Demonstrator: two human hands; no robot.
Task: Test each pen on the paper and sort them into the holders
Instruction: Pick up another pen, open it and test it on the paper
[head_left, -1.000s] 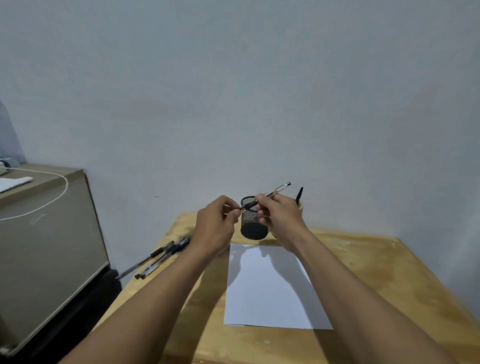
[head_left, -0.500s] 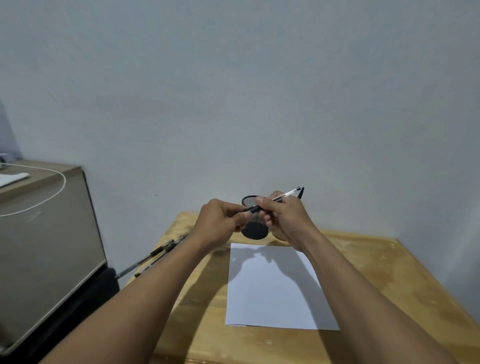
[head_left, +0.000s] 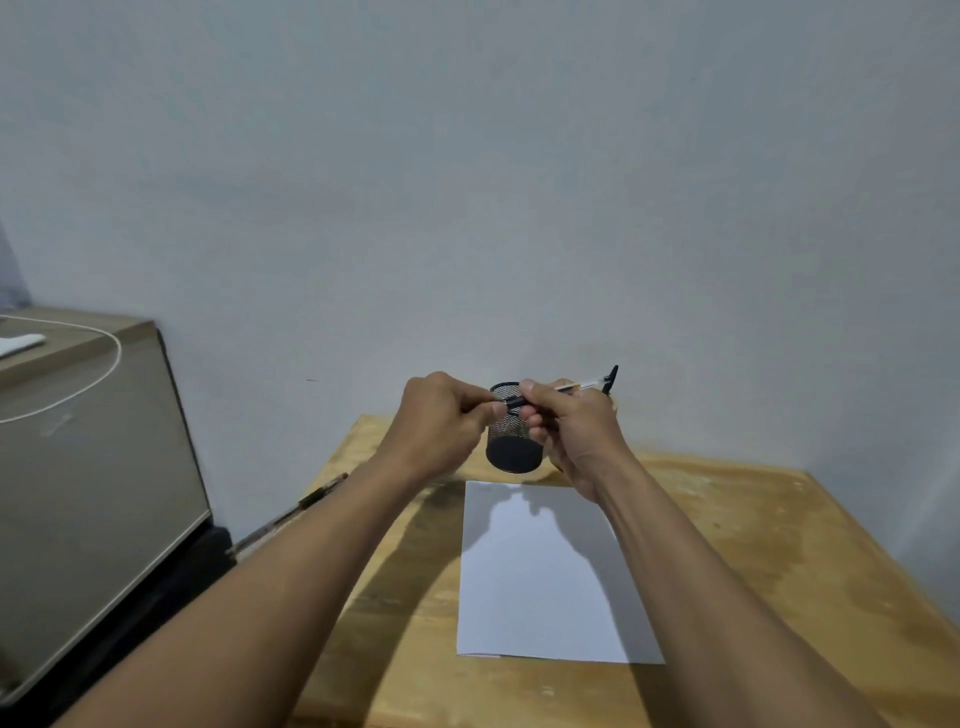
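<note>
— So, where was everything?

— The table (head_left: 727, 519) and blank paper (head_left: 540, 571) lay under my wrists, the mesh holder (head_left: 511, 447) just beyond my knuckles. My right hand (head_left: 576, 431) gripped the pen (head_left: 545, 391); my left hand (head_left: 441, 421) pinched its cap end.

— The risk?

— I reckoned a sharp tug could jerk it loose, knocking the holder.

paper (head_left: 540, 571) on table (head_left: 753, 545), mesh holder (head_left: 511, 447) behind paper
</note>
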